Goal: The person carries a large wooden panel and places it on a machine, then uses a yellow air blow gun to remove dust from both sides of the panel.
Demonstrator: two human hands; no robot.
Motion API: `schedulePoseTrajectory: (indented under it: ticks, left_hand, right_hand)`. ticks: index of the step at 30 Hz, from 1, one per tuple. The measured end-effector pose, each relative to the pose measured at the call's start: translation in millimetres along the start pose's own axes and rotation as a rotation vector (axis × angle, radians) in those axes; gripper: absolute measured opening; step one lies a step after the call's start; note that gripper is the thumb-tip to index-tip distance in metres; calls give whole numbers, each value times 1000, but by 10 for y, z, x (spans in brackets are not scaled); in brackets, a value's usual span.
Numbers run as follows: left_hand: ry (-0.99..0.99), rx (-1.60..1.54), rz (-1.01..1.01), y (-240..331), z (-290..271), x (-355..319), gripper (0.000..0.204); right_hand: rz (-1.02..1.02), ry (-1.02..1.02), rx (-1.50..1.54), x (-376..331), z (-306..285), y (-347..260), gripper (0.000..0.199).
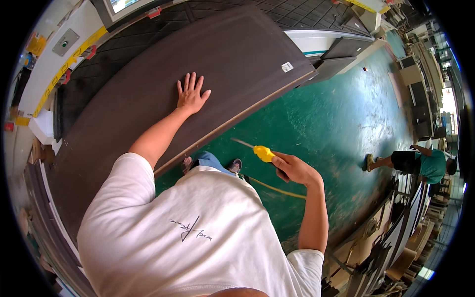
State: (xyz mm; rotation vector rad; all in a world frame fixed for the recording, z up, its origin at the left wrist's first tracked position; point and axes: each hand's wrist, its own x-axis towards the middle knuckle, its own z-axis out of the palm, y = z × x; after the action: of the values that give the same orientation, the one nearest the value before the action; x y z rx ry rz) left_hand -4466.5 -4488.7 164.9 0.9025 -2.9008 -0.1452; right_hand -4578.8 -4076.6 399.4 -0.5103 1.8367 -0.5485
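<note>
A large dark brown panel [237, 54] lies flat in front of me, with a pale raw strip along its near edge. My left hand [192, 95] rests on top of it, fingers spread and nothing held. In my right hand [296, 170] is a yellow air blow gun [263, 153]; its thin metal nozzle points left toward the panel's edge, apart from it. My fingers wrap round the grip, partly hiding it. Below, a yellow hose [277, 188] runs past my body; where it joins the gun cannot be seen. A small white label [287, 67] sticks to the panel's far right part.
Machine framework with a yellow strip [69, 69] borders the left and far sides. Under the panel is a dark ribbed bed [307, 14]. Green floor [341, 119] stretches to the right, where another person [428, 163] walks. Stacked boards [391, 232] stand at the lower right.
</note>
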Motion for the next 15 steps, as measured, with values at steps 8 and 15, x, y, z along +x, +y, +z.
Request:
schedulePoseTrajectory:
  ticks: [8,15]
  left_hand:
    - [-20,33,-96,140,-50,207,69]
    - [81,87,-253,-168,205,1371,72]
  right_hand:
    - [-16,621,321,604,-1663,573,52]
    - [81,591,273,1175,-2646,606,52]
